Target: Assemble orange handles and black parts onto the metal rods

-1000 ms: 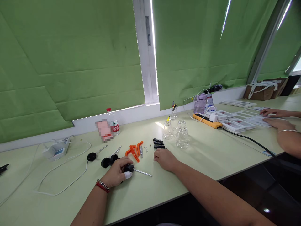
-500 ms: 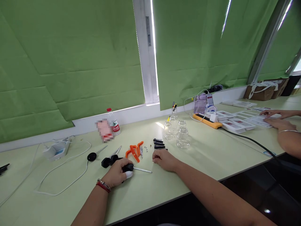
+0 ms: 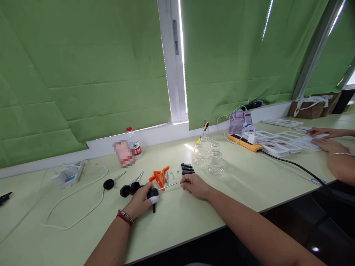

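Left grip: the left hand (image 3: 140,203) is closed around the bulky black handle of a tool with a straight, slim metal shaft (image 3: 168,186), thumb wrapped in white.
Right grip: the right hand (image 3: 195,186) has its fingers curled in; whether they pinch anything, I cannot tell.
Handling: probably light and rigid, the handle firm and not fragile; best held by the handle, the bare shaft looking more slippery.
Pointing: the shaft's long axis runs from the left hand towards the right fingertips, slightly away from the person; its tip is near them, apart.
Place: above or on the pale green table (image 3: 172,229), near the bent orange plastic pieces (image 3: 158,177).
Beyond: black pieces with springs (image 3: 188,168), then clear, open-mouthed jars (image 3: 216,164).
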Demonstrator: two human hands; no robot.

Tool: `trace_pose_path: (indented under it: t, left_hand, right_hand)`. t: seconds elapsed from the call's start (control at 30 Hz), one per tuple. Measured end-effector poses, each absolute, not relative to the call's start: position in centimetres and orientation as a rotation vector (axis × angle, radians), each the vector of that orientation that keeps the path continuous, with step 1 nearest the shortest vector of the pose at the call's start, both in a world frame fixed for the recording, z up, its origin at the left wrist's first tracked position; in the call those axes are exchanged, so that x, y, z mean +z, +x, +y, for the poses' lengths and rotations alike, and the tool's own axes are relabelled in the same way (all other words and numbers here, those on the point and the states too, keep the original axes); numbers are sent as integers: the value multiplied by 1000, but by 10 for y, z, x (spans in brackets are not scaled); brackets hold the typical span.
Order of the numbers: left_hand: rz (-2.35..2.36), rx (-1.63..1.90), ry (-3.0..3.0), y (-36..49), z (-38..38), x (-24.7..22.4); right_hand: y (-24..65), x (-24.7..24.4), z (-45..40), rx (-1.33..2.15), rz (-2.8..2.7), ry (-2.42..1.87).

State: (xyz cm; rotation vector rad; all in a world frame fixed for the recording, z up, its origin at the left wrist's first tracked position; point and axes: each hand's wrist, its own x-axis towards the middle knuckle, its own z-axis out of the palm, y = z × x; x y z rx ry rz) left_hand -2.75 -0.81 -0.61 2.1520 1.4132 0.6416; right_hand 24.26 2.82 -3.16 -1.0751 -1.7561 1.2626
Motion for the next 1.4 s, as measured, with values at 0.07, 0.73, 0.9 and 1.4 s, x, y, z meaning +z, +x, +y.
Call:
trace_pose_path:
  t: [0.07,0.73,0.9,1.4]
  left_hand:
    - [1428,634,2141,-26,-7,-8]
    - [1353,589,2242,-18,-12,-2]
    - [1355,585,2233,-15,-13,-3]
    - [1383,563,2241,-9,-16,-2]
  right_hand:
    - [242,-31,29,1293,-1708,-1052]
    - [242,-35,32,1375,-1586,-1003]
    - [243,-36,33,1316,-1636,-1016]
    - [244,-18,24,1222,-1754,-1123]
